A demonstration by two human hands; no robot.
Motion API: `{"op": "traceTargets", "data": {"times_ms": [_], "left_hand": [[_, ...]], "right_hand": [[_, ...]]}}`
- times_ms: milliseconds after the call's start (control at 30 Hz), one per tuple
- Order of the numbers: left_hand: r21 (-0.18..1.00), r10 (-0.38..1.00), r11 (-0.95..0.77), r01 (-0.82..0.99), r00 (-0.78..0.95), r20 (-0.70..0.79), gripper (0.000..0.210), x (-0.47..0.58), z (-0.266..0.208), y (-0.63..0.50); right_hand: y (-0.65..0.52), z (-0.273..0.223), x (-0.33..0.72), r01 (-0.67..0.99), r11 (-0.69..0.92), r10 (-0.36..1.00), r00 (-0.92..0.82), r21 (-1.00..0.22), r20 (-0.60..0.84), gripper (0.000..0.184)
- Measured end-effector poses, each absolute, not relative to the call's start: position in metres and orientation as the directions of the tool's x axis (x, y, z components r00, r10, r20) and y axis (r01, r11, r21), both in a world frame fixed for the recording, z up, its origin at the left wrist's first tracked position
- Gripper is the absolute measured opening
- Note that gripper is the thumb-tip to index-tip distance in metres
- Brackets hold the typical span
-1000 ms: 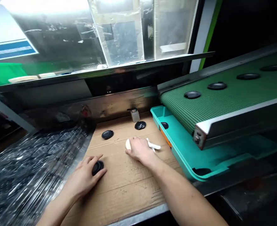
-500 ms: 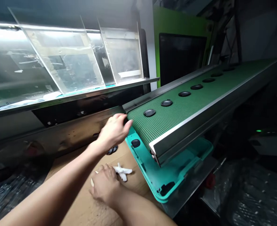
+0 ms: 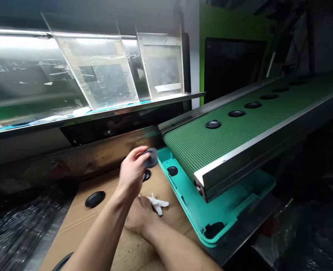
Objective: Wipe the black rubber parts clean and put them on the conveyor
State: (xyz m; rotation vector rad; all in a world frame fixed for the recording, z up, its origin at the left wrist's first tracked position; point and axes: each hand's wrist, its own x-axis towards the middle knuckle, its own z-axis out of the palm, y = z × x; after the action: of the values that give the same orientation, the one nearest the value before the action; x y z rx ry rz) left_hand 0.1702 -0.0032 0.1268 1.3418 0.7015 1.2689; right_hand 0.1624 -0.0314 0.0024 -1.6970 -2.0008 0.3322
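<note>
My left hand (image 3: 132, 171) is raised over the cardboard, its thumb and fingers pinching a round black plastic disc (image 3: 151, 157), slightly blurred. Below it, my right hand (image 3: 139, 212) is low over the cardboard (image 3: 110, 180); its fingers are mostly hidden behind my left wrist. Close to the right hand lies a white crumpled strip (image 3: 159, 205). Another black disc (image 3: 146, 175) lies just under the held one. To the left of my arm, a black disc (image 3: 95, 198) rests on the cardboard, and a dark rounded edge (image 3: 63, 260) shows at the bottom.
A green conveyor belt (image 3: 189, 146) carries several black discs (image 3: 213, 124) in a row. Beneath its end sits a teal tray (image 3: 180, 199) with a black disc (image 3: 172, 171) in it. The conveyor's metal side rail (image 3: 240, 150) juts out at right. Clear panels (image 3: 107, 79) stand behind.
The nearest disc has left the belt, and my left hand now holds a black disc, drawn back from the belt's end. The view has turned left, showing more cardboard.
</note>
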Motion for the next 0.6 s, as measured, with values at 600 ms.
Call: {"op": "traceTargets", "data": {"times_ms": [600], "left_hand": [[0.573,0.895,0.43,-0.698,0.411,-0.17,0.03,0.016,0.007,-0.001]], "right_hand": [[-0.048,0.0,0.121,0.839,0.264,0.899,-0.034,-0.477,0.437,0.044]]}}
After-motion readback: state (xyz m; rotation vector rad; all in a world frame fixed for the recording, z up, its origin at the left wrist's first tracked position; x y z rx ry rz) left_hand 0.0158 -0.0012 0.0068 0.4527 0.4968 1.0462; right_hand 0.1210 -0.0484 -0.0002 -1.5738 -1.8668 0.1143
